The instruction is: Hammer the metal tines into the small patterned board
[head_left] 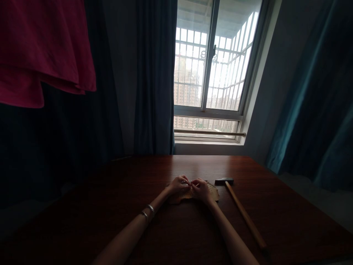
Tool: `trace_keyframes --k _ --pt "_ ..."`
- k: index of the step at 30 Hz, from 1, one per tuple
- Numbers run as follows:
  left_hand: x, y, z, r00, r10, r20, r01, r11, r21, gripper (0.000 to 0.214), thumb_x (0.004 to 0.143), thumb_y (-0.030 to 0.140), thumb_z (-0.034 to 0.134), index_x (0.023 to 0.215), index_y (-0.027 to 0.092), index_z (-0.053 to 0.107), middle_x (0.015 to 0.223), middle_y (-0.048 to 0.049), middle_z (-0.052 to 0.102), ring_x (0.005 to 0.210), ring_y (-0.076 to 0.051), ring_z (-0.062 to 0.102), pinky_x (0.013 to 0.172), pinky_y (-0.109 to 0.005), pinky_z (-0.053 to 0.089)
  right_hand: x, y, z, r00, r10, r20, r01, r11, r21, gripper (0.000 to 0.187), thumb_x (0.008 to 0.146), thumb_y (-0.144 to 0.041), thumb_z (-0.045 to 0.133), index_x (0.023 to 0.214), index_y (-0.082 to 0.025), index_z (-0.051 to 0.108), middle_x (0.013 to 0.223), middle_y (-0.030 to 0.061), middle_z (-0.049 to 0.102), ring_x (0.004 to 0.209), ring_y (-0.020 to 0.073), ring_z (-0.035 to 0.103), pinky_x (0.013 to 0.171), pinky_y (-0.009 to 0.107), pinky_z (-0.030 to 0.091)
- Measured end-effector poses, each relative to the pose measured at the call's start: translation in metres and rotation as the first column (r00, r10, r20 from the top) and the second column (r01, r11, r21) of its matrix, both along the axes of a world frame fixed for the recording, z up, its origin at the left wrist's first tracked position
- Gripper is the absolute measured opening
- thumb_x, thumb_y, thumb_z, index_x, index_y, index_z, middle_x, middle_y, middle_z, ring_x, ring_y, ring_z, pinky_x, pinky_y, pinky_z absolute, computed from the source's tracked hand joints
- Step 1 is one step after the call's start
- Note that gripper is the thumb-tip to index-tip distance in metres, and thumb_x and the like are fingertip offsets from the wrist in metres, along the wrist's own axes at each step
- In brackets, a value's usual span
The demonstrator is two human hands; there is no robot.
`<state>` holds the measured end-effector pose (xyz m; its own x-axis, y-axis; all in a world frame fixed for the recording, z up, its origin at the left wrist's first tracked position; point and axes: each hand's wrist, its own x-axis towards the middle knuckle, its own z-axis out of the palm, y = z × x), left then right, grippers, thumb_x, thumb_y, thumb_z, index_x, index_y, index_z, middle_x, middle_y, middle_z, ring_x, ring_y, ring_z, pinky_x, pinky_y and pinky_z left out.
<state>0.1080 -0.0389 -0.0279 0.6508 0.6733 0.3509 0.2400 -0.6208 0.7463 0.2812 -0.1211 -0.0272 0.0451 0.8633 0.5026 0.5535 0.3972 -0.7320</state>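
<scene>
My left hand (178, 184) and my right hand (201, 189) meet close together above the table, fingertips pinched. Between them is something small with light and dark bits, too small to make out. Beneath both hands lies a flat tan piece (213, 192) with an uneven edge and small dark marks along its top side; its material is unclear, and the hands cover its middle. A hammer (245, 215) with a dark head and a long wooden handle rests just right of my right hand, touched by neither hand.
The reddish-brown wooden table (149, 169) stretches out below the hands. Behind it are a barred window (208, 73) and a dark blue curtain (156, 77). A pink cloth (49, 48) hangs at upper left, and another blue curtain (303, 103) hangs on the right.
</scene>
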Motion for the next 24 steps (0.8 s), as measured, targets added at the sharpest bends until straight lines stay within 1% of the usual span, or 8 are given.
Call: trace_keyframes --k 6,11,14,17,20,22,24 --pt "0.001 0.002 -0.003 1.000 0.017 -0.008 -0.017 1.000 0.005 0.027 0.066 0.039 0.073 0.078 0.016 0.074 0.090 -0.0056 0.063 0.083 -0.017 0.058 0.074 -0.025 0.047 0.000 0.000 -0.001 1.000 -0.008 0.009 0.008 1.000 0.003 0.017 0.078 -0.030 0.060 0.075 -0.017 0.071 0.075 0.0041 0.067 0.062 0.0132 0.061 0.058 0.022 0.048" --pt "0.002 0.003 -0.006 1.000 0.016 0.026 -0.016 1.000 0.006 0.025 0.066 0.037 0.073 0.075 0.014 0.073 0.088 -0.0059 0.062 0.081 -0.016 0.058 0.072 -0.024 0.046 0.000 -0.001 -0.002 0.999 -0.023 0.027 0.023 1.000 0.009 0.021 0.078 -0.034 0.061 0.075 -0.016 0.071 0.075 0.0046 0.067 0.063 0.0139 0.061 0.059 0.023 0.048" --pt "0.002 0.002 -0.004 0.999 0.017 0.029 -0.017 1.000 0.002 0.025 0.066 0.036 0.073 0.073 0.013 0.072 0.086 -0.0062 0.062 0.079 -0.015 0.058 0.070 -0.023 0.046 -0.002 -0.003 0.000 0.999 -0.033 0.043 0.033 0.999 0.000 0.021 0.078 -0.035 0.060 0.075 -0.017 0.071 0.075 0.0044 0.067 0.063 0.0141 0.062 0.059 0.023 0.049" --pt "0.001 -0.001 -0.001 1.000 0.013 0.016 -0.013 1.000 -0.006 0.026 0.067 0.038 0.073 0.075 0.014 0.073 0.088 -0.0063 0.062 0.080 -0.016 0.059 0.071 -0.023 0.046 -0.002 -0.005 0.006 0.996 -0.055 0.070 0.057 0.998 -0.023 0.019 0.078 -0.033 0.060 0.077 -0.017 0.071 0.078 0.0044 0.068 0.066 0.0147 0.063 0.061 0.023 0.050" --pt "0.001 -0.004 0.004 1.000 0.020 -0.010 -0.020 1.000 -0.005 0.027 0.066 0.041 0.073 0.077 0.016 0.075 0.090 -0.0063 0.062 0.083 -0.016 0.059 0.073 -0.024 0.046 0.007 -0.007 0.017 0.988 -0.109 0.110 0.116 0.991 -0.059 0.019 0.079 -0.030 0.057 0.085 -0.018 0.070 0.085 0.0049 0.069 0.074 0.0162 0.065 0.067 0.024 0.051" --pt "0.000 -0.006 0.006 0.999 0.022 -0.024 -0.022 1.000 -0.003 0.028 0.066 0.041 0.073 0.078 0.016 0.075 0.090 -0.0066 0.063 0.083 -0.017 0.059 0.074 -0.024 0.046 0.020 -0.010 0.025 0.973 -0.178 0.149 0.193 0.977 -0.093 0.022 0.081 -0.028 0.052 0.092 -0.018 0.069 0.089 0.0054 0.069 0.078 0.0169 0.065 0.071 0.025 0.050" --pt "0.001 -0.007 0.007 0.999 0.027 -0.037 -0.027 1.000 -0.007 0.028 0.067 0.041 0.073 0.077 0.016 0.075 0.091 -0.0068 0.063 0.083 -0.017 0.059 0.074 -0.024 0.046 0.039 -0.018 0.032 0.940 -0.270 0.206 0.300 0.945 -0.129 0.024 0.079 -0.025 0.053 0.096 -0.017 0.067 0.090 0.0069 0.068 0.081 0.0184 0.064 0.077 0.028 0.049"
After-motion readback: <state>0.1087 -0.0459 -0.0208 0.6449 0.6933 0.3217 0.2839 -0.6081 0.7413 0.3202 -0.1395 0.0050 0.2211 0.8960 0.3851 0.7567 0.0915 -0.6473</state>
